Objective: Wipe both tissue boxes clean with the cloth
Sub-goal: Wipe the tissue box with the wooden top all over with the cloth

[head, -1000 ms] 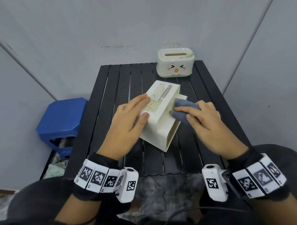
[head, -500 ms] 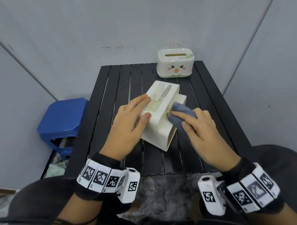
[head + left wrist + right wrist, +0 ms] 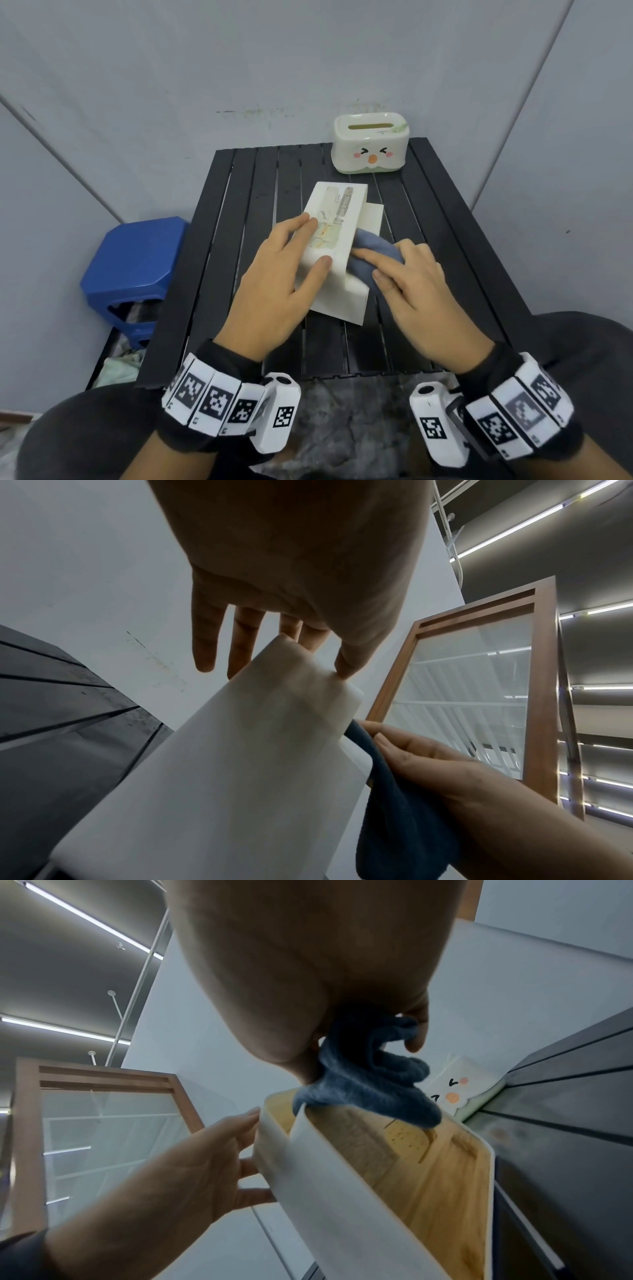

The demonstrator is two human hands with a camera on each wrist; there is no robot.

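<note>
A white rectangular tissue box lies tilted on its side in the middle of the black slatted table. My left hand rests on its upper face with straight fingers, thumb on the near edge. My right hand grips a bunched blue cloth and presses it against the box's right side. In the right wrist view the cloth sits at the rim of the box, whose wooden panel shows. The second tissue box, cream with a cartoon face, stands at the table's back edge, untouched.
A blue plastic stool stands left of the table. Grey walls close in behind and to the right of the table. The table's front edge lies just ahead of my wrists.
My right hand has slid the cloth nearer to me along the box's right side. My left hand has stayed on the box.
</note>
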